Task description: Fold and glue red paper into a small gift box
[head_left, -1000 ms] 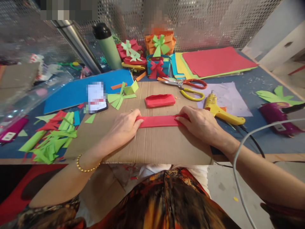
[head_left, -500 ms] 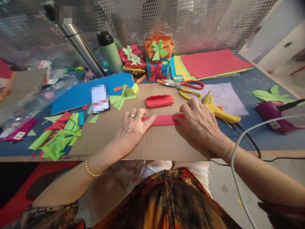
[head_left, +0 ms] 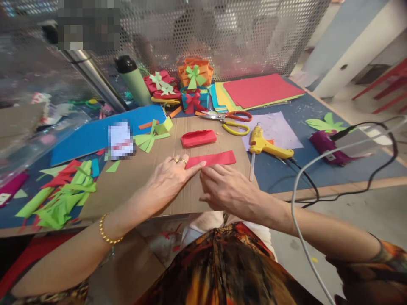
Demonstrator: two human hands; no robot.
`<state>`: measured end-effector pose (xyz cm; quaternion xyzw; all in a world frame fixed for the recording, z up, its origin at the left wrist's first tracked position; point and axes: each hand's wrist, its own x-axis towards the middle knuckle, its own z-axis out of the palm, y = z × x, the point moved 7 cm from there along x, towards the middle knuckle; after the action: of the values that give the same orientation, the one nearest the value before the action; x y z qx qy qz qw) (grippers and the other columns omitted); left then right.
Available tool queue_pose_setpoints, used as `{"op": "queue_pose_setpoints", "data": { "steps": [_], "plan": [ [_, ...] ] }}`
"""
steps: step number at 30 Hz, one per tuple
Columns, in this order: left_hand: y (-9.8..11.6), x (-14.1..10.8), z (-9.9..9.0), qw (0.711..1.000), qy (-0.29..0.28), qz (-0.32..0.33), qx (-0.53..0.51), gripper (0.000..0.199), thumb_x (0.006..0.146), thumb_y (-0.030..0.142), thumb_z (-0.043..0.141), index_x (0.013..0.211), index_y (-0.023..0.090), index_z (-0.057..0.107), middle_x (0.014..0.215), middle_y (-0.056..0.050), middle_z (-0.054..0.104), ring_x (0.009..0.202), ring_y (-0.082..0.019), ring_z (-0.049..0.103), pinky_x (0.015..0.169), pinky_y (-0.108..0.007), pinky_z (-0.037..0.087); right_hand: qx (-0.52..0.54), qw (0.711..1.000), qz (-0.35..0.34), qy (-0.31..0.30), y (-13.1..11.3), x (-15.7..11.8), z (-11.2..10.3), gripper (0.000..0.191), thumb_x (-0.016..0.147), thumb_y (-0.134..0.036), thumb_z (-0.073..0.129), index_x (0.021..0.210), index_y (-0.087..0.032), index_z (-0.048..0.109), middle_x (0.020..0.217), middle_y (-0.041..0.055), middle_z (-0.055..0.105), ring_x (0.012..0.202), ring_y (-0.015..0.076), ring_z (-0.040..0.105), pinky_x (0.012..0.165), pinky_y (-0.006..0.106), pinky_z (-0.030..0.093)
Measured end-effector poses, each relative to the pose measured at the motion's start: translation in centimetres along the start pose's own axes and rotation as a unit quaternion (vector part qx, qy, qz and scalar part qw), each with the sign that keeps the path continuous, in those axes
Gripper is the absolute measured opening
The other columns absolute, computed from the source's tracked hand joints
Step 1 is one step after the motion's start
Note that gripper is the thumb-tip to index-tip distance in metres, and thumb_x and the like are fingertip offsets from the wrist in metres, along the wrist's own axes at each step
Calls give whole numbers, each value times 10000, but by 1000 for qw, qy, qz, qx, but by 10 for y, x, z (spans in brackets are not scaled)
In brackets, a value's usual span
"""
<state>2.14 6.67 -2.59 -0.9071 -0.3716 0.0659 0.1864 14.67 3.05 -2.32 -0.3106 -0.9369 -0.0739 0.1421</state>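
Observation:
A folded red paper strip [head_left: 221, 158] lies on the brown cardboard sheet [head_left: 127, 182]. My left hand [head_left: 170, 176] grips its left end, the thumb stretched along the near edge. Beside that thumb tip, my right hand [head_left: 222, 186] has its fingers curled and pressed together at the strip's near edge; its fingertips are partly hidden. Just beyond the strip sits a small open red paper box [head_left: 199, 138]. To the right lies a yellow glue gun [head_left: 270, 147] with a glue stick in its back end. Scissors with red handles [head_left: 238, 116] and a yellow-handled pair [head_left: 235, 128] rest behind.
Green and red paper scraps [head_left: 68, 190] pile up at left. A phone [head_left: 121, 140], green paper bow [head_left: 152, 136] and green bottle [head_left: 135, 80] stand or lie behind. Finished paper bags [head_left: 194, 99] and coloured sheets [head_left: 263, 90] line the back. A white cable [head_left: 297, 212] crosses my right forearm.
My right hand has moved left and nearer to me, off the strip's right end to beside my left thumb. The strip's right end is now uncovered. The camera view has shifted.

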Motion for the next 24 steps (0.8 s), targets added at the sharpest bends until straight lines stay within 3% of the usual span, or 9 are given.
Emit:
{"op": "queue_pose_setpoints", "data": {
  "steps": [3, 7, 10, 14, 21, 24],
  "plan": [
    [-1, 0, 2, 1000, 12, -5, -19, 581, 1052, 88, 475, 1582, 327, 497, 1300, -168, 636, 1161, -271, 663, 942, -381, 541, -5, 999, 39, -21, 0, -5, 4, 388, 1069, -442, 538, 1101, -83, 681, 1020, 134, 649, 925, 256, 524, 812, 394, 453],
    [-2, 0, 4, 999, -2, -11, -35, 651, 1045, 58, 465, 1613, 374, 432, 1267, -133, 640, 1148, -246, 662, 944, -369, 536, -54, 993, 102, 14, 18, -11, -4, 359, 1064, -393, 555, 1192, -75, 661, 972, 127, 638, 886, 265, 501, 735, 393, 398],
    [-1, -1, 2, 999, -6, -19, -29, 653, 1041, 63, 476, 1608, 384, 434, 1278, -125, 630, 1164, -245, 646, 957, -372, 526, -53, 995, 84, 25, 21, -8, -4, 291, 1045, -377, 585, 1112, -113, 688, 996, 133, 648, 925, 276, 492, 769, 404, 372],
    [0, -1, -1, 999, -23, -34, -13, 645, 1025, 65, 496, 1599, 357, 461, 1199, -122, 646, 1051, -249, 660, 893, -375, 538, -24, 998, 53, -4, 18, -4, 3, 273, 1078, -327, 515, 998, -133, 691, 942, 111, 637, 881, 250, 476, 773, 391, 347],
    [4, 1, -8, 998, -56, -36, 4, 653, 1007, 34, 491, 1601, 302, 470, 1162, -135, 663, 1031, -260, 679, 856, -377, 570, 8, 993, 113, -18, 36, -25, -5, 282, 1079, -222, 442, 957, -139, 683, 927, 99, 637, 824, 223, 465, 754, 382, 321],
    [6, 0, -8, 998, -34, -44, -5, 660, 1004, 7, 457, 1598, 291, 474, 1227, -159, 658, 1105, -274, 676, 900, -394, 575, -10, 994, 110, -25, 44, -40, -9, 272, 1088, -213, 452, 947, -152, 676, 914, 80, 637, 832, 212, 490, 782, 371, 336]
  ]
}}
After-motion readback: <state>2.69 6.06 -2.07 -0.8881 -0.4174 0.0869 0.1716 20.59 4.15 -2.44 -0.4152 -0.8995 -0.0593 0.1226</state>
